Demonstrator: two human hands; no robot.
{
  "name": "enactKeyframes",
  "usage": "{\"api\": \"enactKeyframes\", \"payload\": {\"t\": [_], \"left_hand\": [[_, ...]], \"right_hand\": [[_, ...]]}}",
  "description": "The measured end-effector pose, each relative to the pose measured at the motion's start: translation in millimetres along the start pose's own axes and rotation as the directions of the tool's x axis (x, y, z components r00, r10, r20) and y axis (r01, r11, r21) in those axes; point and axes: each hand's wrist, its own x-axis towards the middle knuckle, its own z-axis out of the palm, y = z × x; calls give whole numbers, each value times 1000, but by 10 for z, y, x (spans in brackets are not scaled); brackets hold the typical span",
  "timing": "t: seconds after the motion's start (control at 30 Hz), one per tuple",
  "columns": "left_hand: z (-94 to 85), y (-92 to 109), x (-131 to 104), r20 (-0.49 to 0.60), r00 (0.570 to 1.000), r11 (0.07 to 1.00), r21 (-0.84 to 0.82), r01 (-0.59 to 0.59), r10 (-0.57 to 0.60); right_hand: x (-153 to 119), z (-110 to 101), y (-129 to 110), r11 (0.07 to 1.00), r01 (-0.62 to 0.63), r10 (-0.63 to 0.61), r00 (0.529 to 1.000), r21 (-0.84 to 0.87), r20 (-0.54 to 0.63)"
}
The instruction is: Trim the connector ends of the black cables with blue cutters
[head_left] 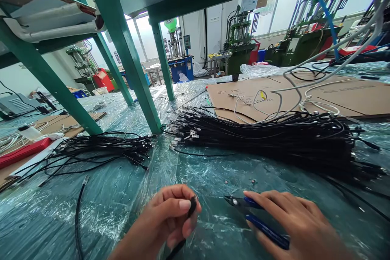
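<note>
My left hand (170,213) is closed around a black cable (176,248), pinching it near its end between thumb and forefinger. The cable tip itself is mostly hidden by the fingers. In my right hand (292,219) is a pair of flush cutters (239,203) with blue handles, the handles spread apart. The cutter jaws point left toward the cable end, a short gap away from it. Behind both hands lies a thick bundle of black cables (268,138), with metal-tipped connectors showing at its left end.
Left of the green post (137,69) lies a smaller pile of black cables (103,150). One loose black cable (78,215) lies at the front left. Flattened cardboard (258,93) with grey wires (300,93) covers the back right. Plastic film covers the green tabletop (219,174).
</note>
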Motion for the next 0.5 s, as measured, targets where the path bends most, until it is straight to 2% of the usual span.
{"api": "enactKeyframes", "payload": {"t": [0.33, 0.43, 0.5], "left_hand": [[32, 23, -2, 42, 997, 998, 0, 59, -58], [37, 10, 9, -50, 998, 990, 136, 35, -28], [31, 4, 23, -153, 985, 935, 354, -20, 79]], "right_hand": [[-53, -7, 10, 1000, -11, 11, 1000, 27, 27], [-25, -14, 22, 999, 0, 0, 1000, 37, 19], [-33, 12, 54, 999, 20, -20, 1000, 28, 13]]}}
